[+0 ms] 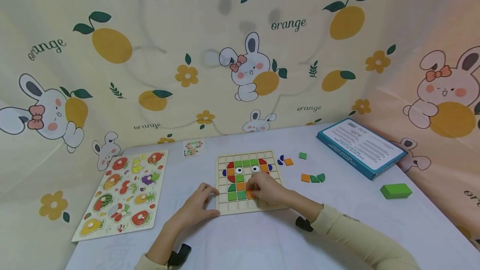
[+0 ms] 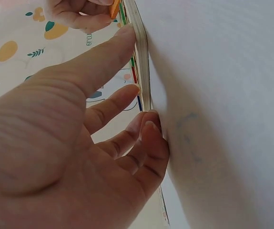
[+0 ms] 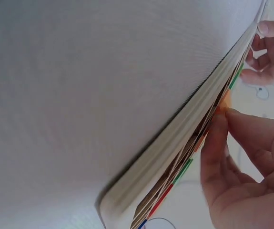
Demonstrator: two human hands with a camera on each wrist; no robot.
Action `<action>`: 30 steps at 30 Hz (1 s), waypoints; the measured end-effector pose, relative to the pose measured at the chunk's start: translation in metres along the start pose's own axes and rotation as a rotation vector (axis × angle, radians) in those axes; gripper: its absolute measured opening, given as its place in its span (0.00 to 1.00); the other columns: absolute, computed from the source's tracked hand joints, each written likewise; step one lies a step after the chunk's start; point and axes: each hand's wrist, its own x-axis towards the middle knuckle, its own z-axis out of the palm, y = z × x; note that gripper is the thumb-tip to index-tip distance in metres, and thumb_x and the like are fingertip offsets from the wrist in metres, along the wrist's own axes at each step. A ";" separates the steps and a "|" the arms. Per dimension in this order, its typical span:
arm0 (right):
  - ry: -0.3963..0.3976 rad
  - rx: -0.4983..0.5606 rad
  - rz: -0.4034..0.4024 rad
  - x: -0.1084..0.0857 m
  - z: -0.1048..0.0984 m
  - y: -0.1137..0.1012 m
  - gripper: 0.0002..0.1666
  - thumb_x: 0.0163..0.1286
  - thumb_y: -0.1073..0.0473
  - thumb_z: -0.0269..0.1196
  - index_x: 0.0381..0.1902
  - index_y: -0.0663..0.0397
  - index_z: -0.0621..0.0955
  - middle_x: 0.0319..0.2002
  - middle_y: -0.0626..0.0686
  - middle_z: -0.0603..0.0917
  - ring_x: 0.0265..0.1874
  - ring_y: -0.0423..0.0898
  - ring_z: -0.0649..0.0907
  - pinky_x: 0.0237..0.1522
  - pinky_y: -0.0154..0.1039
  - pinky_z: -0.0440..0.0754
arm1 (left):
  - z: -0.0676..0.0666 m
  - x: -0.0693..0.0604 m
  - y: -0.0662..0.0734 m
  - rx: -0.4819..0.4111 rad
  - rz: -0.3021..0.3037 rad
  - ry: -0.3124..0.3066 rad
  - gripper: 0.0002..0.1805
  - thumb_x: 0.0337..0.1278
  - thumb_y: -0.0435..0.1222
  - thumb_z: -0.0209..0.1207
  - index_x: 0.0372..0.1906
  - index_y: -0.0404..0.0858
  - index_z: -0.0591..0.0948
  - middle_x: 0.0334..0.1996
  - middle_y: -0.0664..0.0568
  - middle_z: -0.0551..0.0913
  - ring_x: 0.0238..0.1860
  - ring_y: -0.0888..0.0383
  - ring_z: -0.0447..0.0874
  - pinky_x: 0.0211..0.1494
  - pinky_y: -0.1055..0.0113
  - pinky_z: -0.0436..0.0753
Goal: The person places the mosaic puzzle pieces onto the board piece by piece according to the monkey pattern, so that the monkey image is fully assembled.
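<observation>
A wooden grid board (image 1: 223, 209) lies on the white table, with coloured square and rounded tiles set in its cells, two with eye marks. My right hand (image 1: 264, 186) is over the board's middle; in the right wrist view its thumb and fingertips pinch an orange square tile (image 3: 227, 101) at the grid. My left hand (image 1: 195, 207) rests against the board's left edge, thumb near the front corner and fingers further back. In the left wrist view, the thumb and index finger of the left hand (image 2: 79, 133) touch the board's edge (image 2: 141, 57), with the other fingers loosely bent.
Loose tiles (image 1: 288, 161) in orange, green and blue lie right of the board. A fruit puzzle board (image 1: 123, 195) is at the left, with a small pattern card (image 1: 193, 148) behind. A blue box (image 1: 360, 147) and a green block (image 1: 395, 191) lie at the right.
</observation>
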 end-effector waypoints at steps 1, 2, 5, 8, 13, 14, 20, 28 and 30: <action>0.007 -0.020 0.002 0.000 0.000 0.000 0.07 0.64 0.70 0.68 0.39 0.56 0.87 0.35 0.46 0.81 0.37 0.42 0.78 0.40 0.37 0.79 | 0.000 0.000 0.000 0.000 0.002 0.000 0.29 0.49 0.44 0.75 0.57 0.44 0.76 0.50 0.54 0.70 0.45 0.58 0.70 0.47 0.63 0.76; 0.013 -0.043 0.002 -0.001 0.000 -0.001 0.07 0.64 0.69 0.68 0.39 0.56 0.88 0.36 0.46 0.81 0.37 0.42 0.78 0.41 0.38 0.79 | 0.000 0.000 0.000 -0.001 0.001 0.000 0.29 0.49 0.44 0.75 0.57 0.44 0.76 0.50 0.54 0.70 0.45 0.57 0.70 0.47 0.63 0.76; 0.023 -0.092 0.005 0.000 0.001 -0.001 0.08 0.63 0.67 0.70 0.40 0.55 0.88 0.36 0.45 0.81 0.38 0.42 0.78 0.42 0.38 0.79 | -0.001 0.000 0.001 -0.001 0.003 0.000 0.29 0.50 0.43 0.75 0.57 0.44 0.76 0.51 0.54 0.70 0.45 0.57 0.70 0.47 0.63 0.76; 0.024 -0.106 0.000 0.000 0.001 0.000 0.08 0.62 0.67 0.70 0.40 0.54 0.88 0.35 0.45 0.81 0.36 0.41 0.78 0.40 0.38 0.78 | -0.001 0.000 0.001 0.000 0.002 0.002 0.30 0.50 0.43 0.75 0.57 0.43 0.76 0.50 0.53 0.70 0.45 0.57 0.70 0.47 0.63 0.76; 0.058 -0.088 0.020 -0.001 -0.007 0.003 0.05 0.64 0.65 0.70 0.38 0.53 0.87 0.33 0.43 0.81 0.32 0.40 0.77 0.35 0.36 0.77 | 0.000 -0.001 0.001 0.000 0.000 -0.001 0.29 0.50 0.44 0.75 0.57 0.44 0.76 0.50 0.53 0.70 0.45 0.57 0.70 0.47 0.63 0.76; 0.075 -0.083 0.030 -0.002 -0.012 0.005 0.05 0.64 0.64 0.70 0.38 0.54 0.87 0.32 0.43 0.81 0.31 0.40 0.76 0.34 0.36 0.76 | 0.000 0.000 0.001 -0.002 0.000 -0.001 0.29 0.50 0.43 0.74 0.57 0.44 0.76 0.50 0.53 0.70 0.45 0.57 0.70 0.47 0.63 0.76; 0.147 -0.065 0.173 -0.021 -0.054 0.030 0.05 0.64 0.66 0.68 0.38 0.59 0.86 0.30 0.47 0.79 0.29 0.44 0.74 0.31 0.38 0.74 | 0.000 0.001 0.001 0.000 0.004 -0.001 0.29 0.50 0.44 0.74 0.57 0.44 0.76 0.50 0.54 0.70 0.45 0.58 0.70 0.46 0.63 0.75; 0.095 -0.060 0.363 -0.079 -0.118 0.091 0.10 0.63 0.68 0.66 0.43 0.63 0.84 0.40 0.59 0.79 0.37 0.53 0.75 0.38 0.47 0.75 | 0.000 -0.001 0.002 0.013 0.006 0.004 0.29 0.50 0.44 0.74 0.57 0.43 0.76 0.51 0.52 0.71 0.45 0.57 0.70 0.47 0.64 0.77; 0.070 -0.057 0.398 -0.092 -0.125 0.104 0.12 0.61 0.68 0.67 0.44 0.64 0.83 0.42 0.62 0.78 0.40 0.56 0.75 0.42 0.50 0.75 | 0.000 -0.001 0.002 0.015 0.008 0.004 0.29 0.50 0.44 0.74 0.57 0.42 0.76 0.51 0.52 0.71 0.44 0.57 0.70 0.46 0.64 0.77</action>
